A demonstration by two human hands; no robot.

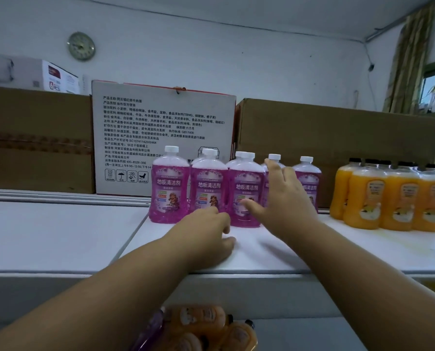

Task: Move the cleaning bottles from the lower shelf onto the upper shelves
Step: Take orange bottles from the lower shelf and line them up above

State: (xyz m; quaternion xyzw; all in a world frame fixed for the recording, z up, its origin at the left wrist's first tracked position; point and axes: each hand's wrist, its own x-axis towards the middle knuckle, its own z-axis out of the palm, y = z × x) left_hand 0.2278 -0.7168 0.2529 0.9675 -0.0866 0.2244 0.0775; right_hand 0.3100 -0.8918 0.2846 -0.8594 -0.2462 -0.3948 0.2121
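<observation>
Up top, glossy purple bottles [169, 186] (white-capped), smooth white shelf [59, 234].

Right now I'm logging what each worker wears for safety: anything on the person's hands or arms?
Nothing worn shows: the left hand and right hand are bare, no gloves, rings, watch or bands, and both forearms are uncovered, with no sleeve in view.

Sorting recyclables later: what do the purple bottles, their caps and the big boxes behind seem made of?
Purple bottles: likely clear glossy plastic, since the liquid shows through. Caps: white opaque plastic, apparently. Brown boxes: matte plain cardboard. The printed box: white-coated cardboard, probably.
</observation>
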